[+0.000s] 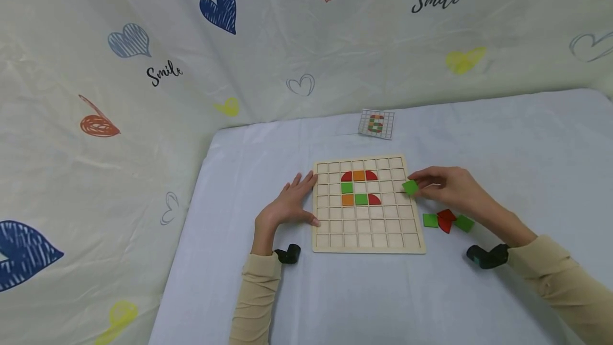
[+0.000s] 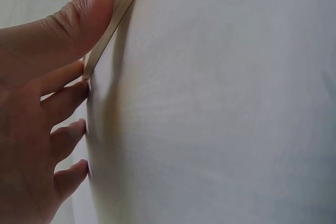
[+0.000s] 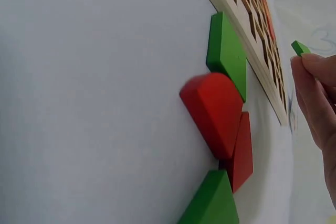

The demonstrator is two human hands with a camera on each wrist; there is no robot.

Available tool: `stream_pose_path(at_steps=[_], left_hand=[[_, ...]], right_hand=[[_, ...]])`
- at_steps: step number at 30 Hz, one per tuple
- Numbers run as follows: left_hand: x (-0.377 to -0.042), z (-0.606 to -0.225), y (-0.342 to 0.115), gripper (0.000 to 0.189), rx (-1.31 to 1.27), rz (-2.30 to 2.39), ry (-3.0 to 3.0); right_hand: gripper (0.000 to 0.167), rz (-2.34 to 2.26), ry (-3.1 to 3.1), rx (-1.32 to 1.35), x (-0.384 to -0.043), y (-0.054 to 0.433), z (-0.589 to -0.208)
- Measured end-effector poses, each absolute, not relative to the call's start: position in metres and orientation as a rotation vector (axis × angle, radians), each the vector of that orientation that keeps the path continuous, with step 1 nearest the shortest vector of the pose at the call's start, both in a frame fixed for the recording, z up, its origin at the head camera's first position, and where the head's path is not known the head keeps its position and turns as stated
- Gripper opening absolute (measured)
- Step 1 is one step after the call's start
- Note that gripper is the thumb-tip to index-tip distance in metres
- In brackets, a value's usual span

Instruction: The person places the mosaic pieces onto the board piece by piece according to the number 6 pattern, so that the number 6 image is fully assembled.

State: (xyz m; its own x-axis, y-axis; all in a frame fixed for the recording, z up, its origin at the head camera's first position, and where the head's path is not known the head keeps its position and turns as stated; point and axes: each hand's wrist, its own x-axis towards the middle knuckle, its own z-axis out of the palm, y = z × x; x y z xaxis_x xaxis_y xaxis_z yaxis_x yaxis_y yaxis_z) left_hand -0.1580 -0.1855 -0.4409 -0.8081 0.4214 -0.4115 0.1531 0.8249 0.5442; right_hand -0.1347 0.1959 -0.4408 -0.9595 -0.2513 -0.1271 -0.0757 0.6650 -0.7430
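Note:
A wooden grid board [image 1: 335, 240] lies on the table, with red, orange and green tiles set in its upper middle cells. My left hand [image 1: 287, 204] rests at the board's left edge, fingers spread; in the left wrist view the thumb [image 2: 79, 24] touches the board's rim. Over the right edge of the board, my right hand [image 1: 445, 185] pinches a green square tile [image 1: 409, 187] between thumb and fingertips. The right wrist view shows that tile held up, clear of the board. Below this hand lie two green tiles [image 1: 430, 221] and red quarter-round tiles [image 1: 445, 221].
A small pattern card [image 1: 376, 124] with a coloured grid figure lies behind the board. White cloth [image 1: 230, 174] covers the table, and a curtain [image 1: 268, 41] printed with hearts hangs behind. Black wrist cameras [image 1: 487, 256] are strapped to both wrists.

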Motion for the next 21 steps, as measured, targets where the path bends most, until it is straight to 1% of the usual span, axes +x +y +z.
stream_pose_path(at_steps=[7, 11, 17, 21], left_hand=[[-0.158, -0.442, -0.186, 0.119, 0.425, 0.67, 2.473], [-0.158, -0.443, -0.186, 0.119, 0.427, 0.665, 2.476], [-0.158, -0.444, -0.187, 0.119, 0.425, 0.665, 2.477], [-0.159, -0.445, -0.188, 0.119, 0.432, 0.665, 2.473]], right_hand=[[0.039, -1.14, 2.682, -0.294, -0.131, 0.186, -0.441], [0.036, -1.125, 2.681, -0.347, -0.127, 0.181, -0.442], [0.028, -1.118, 2.697, -0.56, -0.122, 0.176, -0.446], [0.028, -1.13, 2.691, -0.667, -0.121, 0.169, -0.447]])
